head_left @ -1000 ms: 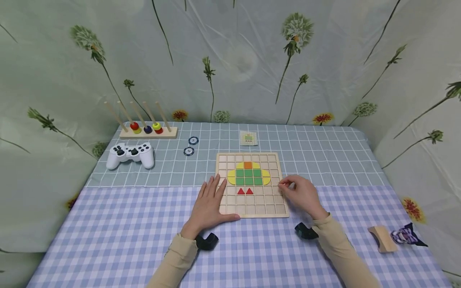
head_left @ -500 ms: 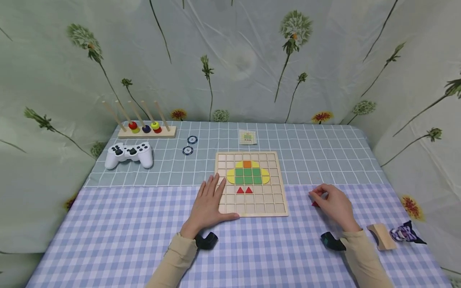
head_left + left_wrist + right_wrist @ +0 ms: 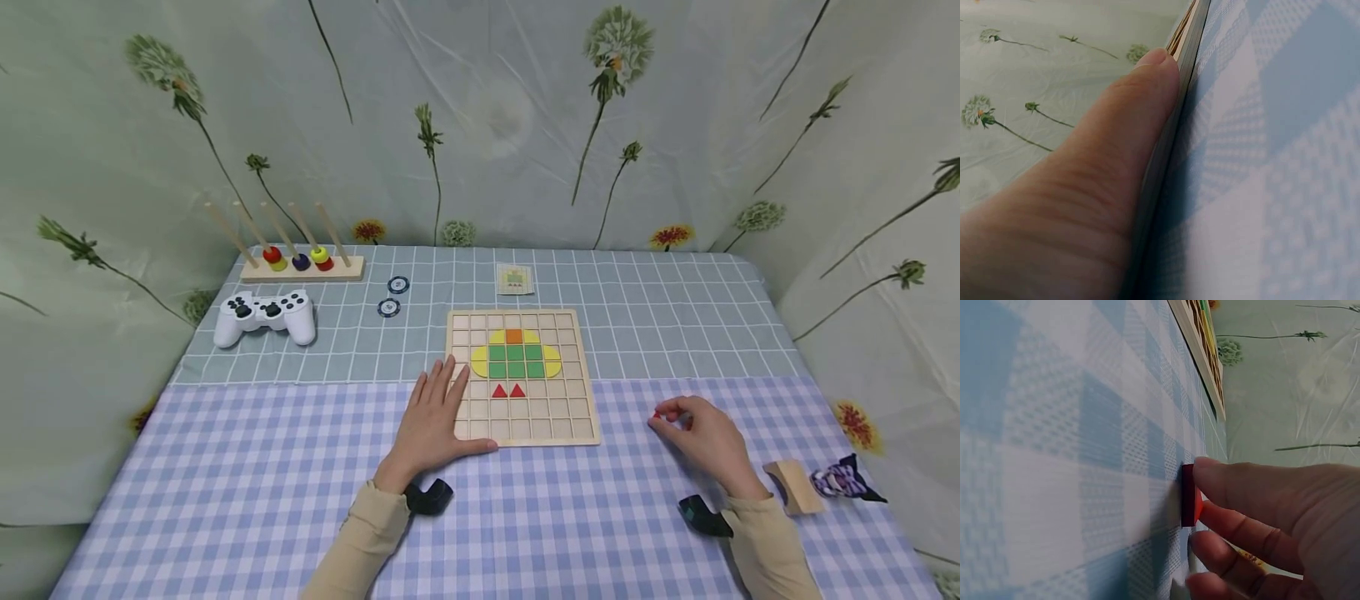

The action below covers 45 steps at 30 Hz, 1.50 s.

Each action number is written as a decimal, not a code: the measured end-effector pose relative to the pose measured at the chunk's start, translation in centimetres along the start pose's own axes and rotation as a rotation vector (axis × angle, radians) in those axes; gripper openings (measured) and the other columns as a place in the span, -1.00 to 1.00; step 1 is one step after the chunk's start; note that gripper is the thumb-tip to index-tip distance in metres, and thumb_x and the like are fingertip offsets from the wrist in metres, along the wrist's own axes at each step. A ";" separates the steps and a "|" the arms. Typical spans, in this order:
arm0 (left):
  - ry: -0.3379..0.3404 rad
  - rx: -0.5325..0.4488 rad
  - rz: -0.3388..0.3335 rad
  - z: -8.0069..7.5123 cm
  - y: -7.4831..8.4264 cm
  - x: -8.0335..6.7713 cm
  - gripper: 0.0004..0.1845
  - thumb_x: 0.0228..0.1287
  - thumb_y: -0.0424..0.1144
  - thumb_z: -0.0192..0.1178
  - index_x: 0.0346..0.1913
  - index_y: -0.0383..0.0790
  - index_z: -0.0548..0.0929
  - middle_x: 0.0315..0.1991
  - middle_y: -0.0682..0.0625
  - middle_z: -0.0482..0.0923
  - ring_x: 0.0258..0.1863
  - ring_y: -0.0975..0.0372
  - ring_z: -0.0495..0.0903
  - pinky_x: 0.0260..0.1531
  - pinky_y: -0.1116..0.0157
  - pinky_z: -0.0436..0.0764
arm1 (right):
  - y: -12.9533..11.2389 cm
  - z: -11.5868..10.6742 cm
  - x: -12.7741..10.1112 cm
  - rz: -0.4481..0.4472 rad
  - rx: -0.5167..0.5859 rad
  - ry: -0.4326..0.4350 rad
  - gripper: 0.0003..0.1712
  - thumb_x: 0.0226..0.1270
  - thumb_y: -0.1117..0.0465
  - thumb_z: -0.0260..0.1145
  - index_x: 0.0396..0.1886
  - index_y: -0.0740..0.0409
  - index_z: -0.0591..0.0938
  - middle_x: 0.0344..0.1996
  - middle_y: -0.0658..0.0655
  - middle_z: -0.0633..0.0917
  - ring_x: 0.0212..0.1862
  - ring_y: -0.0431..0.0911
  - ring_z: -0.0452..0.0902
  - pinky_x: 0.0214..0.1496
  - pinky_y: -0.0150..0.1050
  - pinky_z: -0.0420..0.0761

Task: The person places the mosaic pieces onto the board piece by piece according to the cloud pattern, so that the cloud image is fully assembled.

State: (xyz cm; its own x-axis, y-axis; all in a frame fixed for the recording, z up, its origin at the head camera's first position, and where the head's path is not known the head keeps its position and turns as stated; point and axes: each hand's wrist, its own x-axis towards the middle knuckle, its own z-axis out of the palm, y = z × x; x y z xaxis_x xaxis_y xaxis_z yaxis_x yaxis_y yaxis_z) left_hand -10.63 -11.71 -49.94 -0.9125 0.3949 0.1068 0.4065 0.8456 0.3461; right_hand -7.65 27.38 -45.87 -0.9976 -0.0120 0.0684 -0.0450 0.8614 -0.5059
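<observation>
A wooden grid board [image 3: 555, 427] lies on the table, with green squares [image 3: 516, 361], yellow rounded pieces [image 3: 479, 362] and an orange square [image 3: 513, 337] set in its cells. Two red triangles [image 3: 499, 391] sit in a row below them. My left hand [image 3: 429, 423] rests spread on the board's left side, its thumb [image 3: 1125, 119] along the front edge. To the right of the board, my right hand [image 3: 705, 437] pinches a small red block [image 3: 1189, 495] between thumb and fingers, low at the checked cloth. Fingers partly cover that block, so its full shape is hidden.
Behind the board lies a small pattern card [image 3: 515, 279]. A white game controller [image 3: 266, 317], two round chips [image 3: 389, 307] and a peg stand with coloured beads [image 3: 302, 268] are at the back left. An arched wooden block [image 3: 797, 487] and a purple patterned item [image 3: 842, 481] lie far right.
My right hand has moved from the board's right edge out to the right over the checked cloth, where it now pinches the red block. My left hand has kept its place.
</observation>
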 end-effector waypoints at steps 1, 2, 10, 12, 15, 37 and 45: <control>0.000 0.002 0.000 -0.1 0.0 0.0 0.28 -0.16 0.63 0.00 0.51 -0.17 -0.02 0.50 -0.15 -0.19 0.46 0.06 -0.29 0.39 0.13 -0.30 | 0.0 0.0 0.0 -0.008 0.001 0.003 -0.76 0.10 0.13 0.47 -0.31 0.19 0.71 -0.46 0.02 0.59 -0.52 -0.16 0.35 -0.57 -0.27 0.31; 0.001 0.002 0.000 -0.1 0.0 0.0 0.28 -0.16 0.63 0.01 0.51 -0.17 -0.02 0.50 -0.15 -0.19 0.46 0.06 -0.29 0.39 0.12 -0.30 | 0.0 0.0 0.0 -0.015 0.000 0.011 -0.77 0.09 0.14 0.48 -0.31 0.19 0.71 -0.47 0.01 0.59 -0.53 -0.17 0.35 -0.58 -0.28 0.31; -0.002 0.011 -0.005 -0.3 0.0 0.2 0.28 -0.16 0.63 0.00 0.51 -0.17 -0.02 0.50 -0.14 -0.21 0.46 0.06 -0.30 0.39 0.13 -0.30 | -0.9 0.6 0.2 -0.038 0.090 0.016 -0.80 0.02 0.27 0.51 -0.39 0.11 0.63 -0.50 -0.03 0.60 -0.58 -0.22 0.30 -0.58 -0.33 0.29; -0.005 0.011 -0.008 -0.3 0.0 0.2 0.28 -0.17 0.64 0.00 0.51 -0.16 -0.02 0.51 -0.13 -0.21 0.46 0.06 -0.30 0.39 0.13 -0.31 | -1.2 0.8 0.4 -0.045 0.136 0.003 -0.79 0.01 0.31 0.51 -0.42 0.10 0.60 -0.53 -0.03 0.59 -0.60 -0.24 0.29 -0.59 -0.34 0.29; -0.008 0.014 -0.009 -0.3 0.0 0.2 0.29 -0.17 0.65 -0.02 0.51 -0.16 -0.03 0.51 -0.13 -0.22 0.46 0.06 -0.30 0.38 0.13 -0.31 | -1.7 1.2 0.7 -0.073 0.198 0.004 -0.77 0.00 0.37 0.50 -0.44 0.12 0.58 -0.56 -0.03 0.58 -0.62 -0.26 0.28 -0.61 -0.36 0.29; -0.020 0.018 -0.015 -0.2 0.1 0.1 0.28 -0.17 0.65 -0.01 0.51 -0.16 -0.02 0.50 -0.14 -0.21 0.46 0.06 -0.29 0.38 0.14 -0.32 | -9.4 5.8 6.0 -0.223 0.367 -0.122 -0.84 0.01 0.21 0.54 -0.48 0.03 0.67 -0.56 -0.12 0.61 -0.66 -0.21 0.26 -0.63 -0.34 0.27; -0.016 0.027 -0.012 -0.1 0.2 0.1 0.28 -0.16 0.63 0.00 0.51 -0.17 -0.02 0.50 -0.15 -0.20 0.46 0.04 -0.28 0.39 0.12 -0.30 | -10.6 6.8 6.6 -0.225 0.306 -0.182 -0.90 0.07 0.19 0.50 -0.46 0.03 0.70 -0.57 -0.15 0.60 -0.63 -0.18 0.28 -0.59 -0.32 0.29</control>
State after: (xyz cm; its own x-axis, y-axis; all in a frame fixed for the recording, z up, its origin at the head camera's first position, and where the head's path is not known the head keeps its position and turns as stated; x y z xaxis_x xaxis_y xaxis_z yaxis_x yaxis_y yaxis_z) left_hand -10.63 -11.60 -49.77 -0.9165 0.3904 0.0874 0.3968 0.8594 0.3224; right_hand -14.11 14.73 -45.97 -0.9531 -0.2952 0.0672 -0.2488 0.6369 -0.7297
